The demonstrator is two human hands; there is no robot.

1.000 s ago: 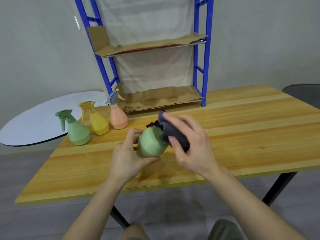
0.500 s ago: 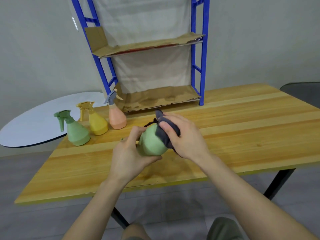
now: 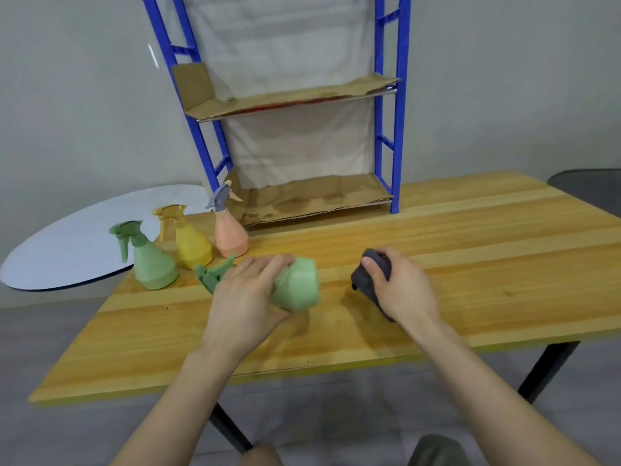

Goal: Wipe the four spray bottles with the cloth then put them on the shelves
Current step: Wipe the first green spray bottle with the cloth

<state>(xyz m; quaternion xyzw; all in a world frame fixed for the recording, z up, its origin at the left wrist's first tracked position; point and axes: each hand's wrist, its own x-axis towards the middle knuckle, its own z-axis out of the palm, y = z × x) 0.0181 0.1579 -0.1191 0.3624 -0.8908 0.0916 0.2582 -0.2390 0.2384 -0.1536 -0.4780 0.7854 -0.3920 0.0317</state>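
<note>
Holding the pale green bottle (image 3: 297, 287) tipped on its side low over the counter (image 3: 470, 264), the left hand (image 3: 245, 297) has its fingers (image 3: 268, 267) wrapped over the neck and shoulder. The base faces right and the trigger head (image 3: 215, 275) points left. Whether the bottle rests on the wood I cannot tell.

Just to its right, and apart from it, the right hand (image 3: 403, 287) is clenched round the bunched dark grey cloth (image 3: 364, 280).

To wipe well, the cloth should meet the bottle's body while the left hand rolls it, so every side, the base and the trigger head get covered. Opening the wad a little would probably give more contact than a tight ball. The plastic looks smooth, so a firm hold at the neck seems wise.

Further left, the green bottle (image 3: 153, 264), yellow bottle (image 3: 193, 245) and peach bottle (image 3: 231, 237) stand upright close together. The tipped trigger head lies near the peach one, so a careless swing could knock it.

Beyond, the blue rack (image 3: 398, 129) carries a lower shelf (image 3: 319, 200) and an upper shelf (image 3: 285, 99), both lined with cardboard. That lining looks uneven, so each bottle likely wants setting down squarely.
</note>
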